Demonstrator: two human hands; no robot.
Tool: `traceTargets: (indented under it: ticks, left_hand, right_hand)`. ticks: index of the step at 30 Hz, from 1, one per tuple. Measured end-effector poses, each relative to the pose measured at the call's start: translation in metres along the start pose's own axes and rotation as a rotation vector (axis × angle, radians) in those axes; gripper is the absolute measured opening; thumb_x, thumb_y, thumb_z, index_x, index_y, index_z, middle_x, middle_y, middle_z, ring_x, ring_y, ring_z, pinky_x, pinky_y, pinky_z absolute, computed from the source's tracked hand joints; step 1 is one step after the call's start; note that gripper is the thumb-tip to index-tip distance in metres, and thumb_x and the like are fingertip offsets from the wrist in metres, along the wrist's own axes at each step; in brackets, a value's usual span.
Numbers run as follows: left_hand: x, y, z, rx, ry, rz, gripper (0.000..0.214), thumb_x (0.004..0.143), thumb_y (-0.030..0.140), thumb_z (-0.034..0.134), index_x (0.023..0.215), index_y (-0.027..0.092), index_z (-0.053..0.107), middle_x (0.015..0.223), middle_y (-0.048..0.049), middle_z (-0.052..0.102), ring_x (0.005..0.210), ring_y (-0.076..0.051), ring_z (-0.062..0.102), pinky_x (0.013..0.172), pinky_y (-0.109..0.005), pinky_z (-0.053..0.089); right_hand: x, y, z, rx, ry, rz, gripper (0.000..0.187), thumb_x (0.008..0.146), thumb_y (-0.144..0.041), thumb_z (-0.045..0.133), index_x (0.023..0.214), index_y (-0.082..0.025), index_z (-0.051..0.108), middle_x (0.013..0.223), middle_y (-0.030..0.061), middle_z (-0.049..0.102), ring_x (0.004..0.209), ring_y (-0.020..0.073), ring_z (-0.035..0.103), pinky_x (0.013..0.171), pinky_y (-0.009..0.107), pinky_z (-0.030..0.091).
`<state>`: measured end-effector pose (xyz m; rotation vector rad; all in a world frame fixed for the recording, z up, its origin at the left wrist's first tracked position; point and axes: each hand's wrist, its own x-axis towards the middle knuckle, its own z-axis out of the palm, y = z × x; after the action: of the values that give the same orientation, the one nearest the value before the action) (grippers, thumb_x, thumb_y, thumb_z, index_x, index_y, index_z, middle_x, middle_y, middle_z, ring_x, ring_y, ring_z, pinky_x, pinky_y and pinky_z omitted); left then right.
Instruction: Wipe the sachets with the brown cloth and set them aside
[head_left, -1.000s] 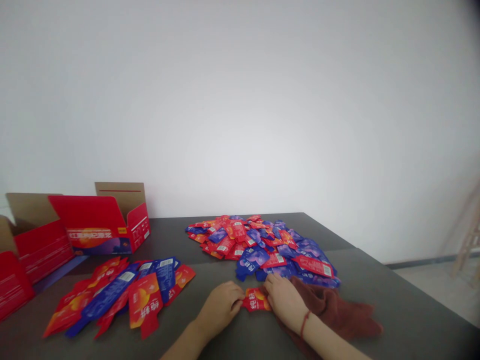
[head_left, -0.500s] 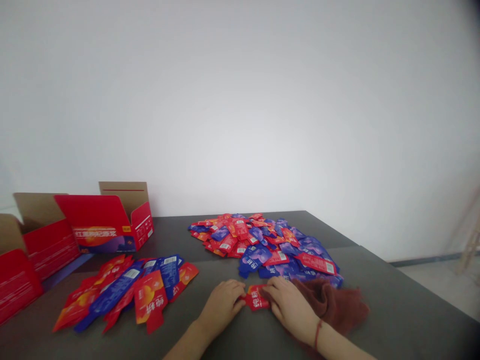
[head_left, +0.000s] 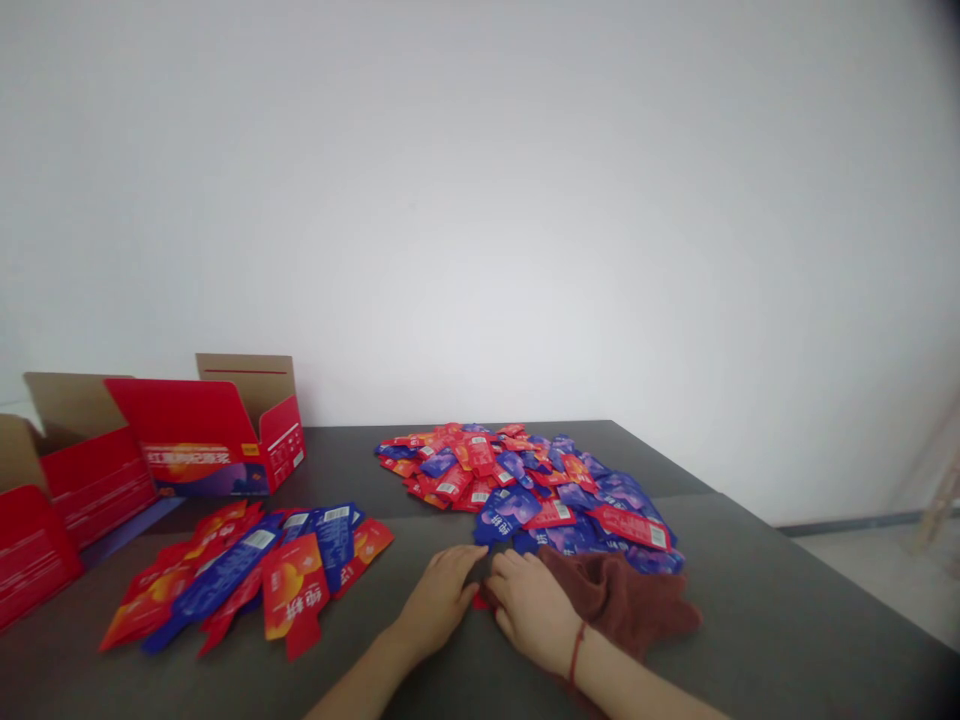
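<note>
A small red pouch (head_left: 481, 601) lies flat on the dark table, mostly covered by my right hand (head_left: 534, 608), with only a bit of red showing. That hand is closed on a brown cloth (head_left: 619, 600), which trails off to the right, and presses it over the pouch. From the left, my left hand (head_left: 441, 592) holds the pouch's near-left edge at the thumb; its other fingertips reach forward and a gap shows between them and the thumb. Just beyond both hands lies a blue pouch (head_left: 507, 512) at the front of a large heap of red and blue pouches (head_left: 480, 457).
To the left, several red and blue pouches (head_left: 294, 585) lie in a loose, overlapping spread. Behind them, open red cardboard boxes (head_left: 202, 440) stand along the table's left side. A white wall (head_left: 480, 200) rises behind the table (head_left: 750, 590).
My right hand has slid left with the cloth, now covering most of the red pouch, whose printed face showed before. The left hand's fingertips have spread from the thumb.
</note>
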<state>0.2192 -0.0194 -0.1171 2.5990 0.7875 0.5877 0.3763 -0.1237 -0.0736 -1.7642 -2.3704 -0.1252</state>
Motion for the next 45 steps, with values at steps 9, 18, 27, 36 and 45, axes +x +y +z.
traceTargets:
  ticks: [9, 18, 27, 36, 45]
  left_hand:
    - [0.001, 0.008, -0.007, 0.023, -0.057, -0.028, 0.053, 0.08, 0.009, 0.05, 0.131, 0.022, 0.051, 0.138, -0.0065, 0.052, 0.13, -0.022, 0.043, 0.111, -0.043, 0.029]
    - [0.002, 0.007, -0.005, 0.033, -0.043, -0.036, 0.054, 0.078, 0.005, 0.051, 0.128, 0.024, 0.053, 0.137, -0.0054, 0.053, 0.129, -0.021, 0.044, 0.11, -0.042, 0.03]
    - [0.0, 0.007, -0.006, 0.034, -0.051, -0.02, 0.049, 0.08, 0.007, 0.051, 0.126, 0.024, 0.055, 0.137, -0.0056, 0.053, 0.129, -0.021, 0.043, 0.11, -0.043, 0.029]
    - [0.001, 0.007, -0.005, 0.025, -0.038, -0.019, 0.045, 0.079, 0.007, 0.049, 0.119, 0.025, 0.06, 0.136, -0.0042, 0.054, 0.129, -0.021, 0.043, 0.109, -0.043, 0.029]
    - [0.001, 0.009, -0.009, 0.005, -0.049, -0.02, 0.041, 0.081, 0.011, 0.05, 0.117, 0.025, 0.061, 0.135, -0.0052, 0.055, 0.127, -0.022, 0.045, 0.109, -0.043, 0.03]
  right_hand:
    - [-0.035, 0.036, -0.006, 0.146, 0.087, 0.186, 0.024, 0.082, -0.011, 0.047, 0.094, -0.021, 0.066, 0.099, 0.0035, 0.06, 0.095, 0.0196, 0.05, 0.083, 0.03, 0.035]
    - [0.006, 0.006, 0.004, 0.033, 0.041, 0.177, 0.017, 0.083, -0.02, 0.05, 0.088, -0.018, 0.066, 0.099, 0.0071, 0.061, 0.097, 0.0236, 0.05, 0.081, 0.035, 0.035]
    - [-0.04, 0.038, -0.004, 0.31, 0.087, 0.048, 0.035, 0.076, -0.009, 0.048, 0.1, -0.025, 0.067, 0.107, 0.0011, 0.061, 0.099, 0.0179, 0.05, 0.089, 0.029, 0.035]
    - [-0.04, 0.025, 0.004, 0.264, 0.112, 0.091, 0.036, 0.075, -0.008, 0.047, 0.098, -0.027, 0.067, 0.104, 0.0001, 0.061, 0.099, 0.0184, 0.05, 0.089, 0.03, 0.035]
    - [-0.071, 0.053, -0.001, 0.351, 0.074, 0.176, 0.043, 0.071, -0.005, 0.044, 0.1, -0.025, 0.069, 0.105, 0.0025, 0.063, 0.099, 0.0172, 0.055, 0.09, 0.027, 0.038]
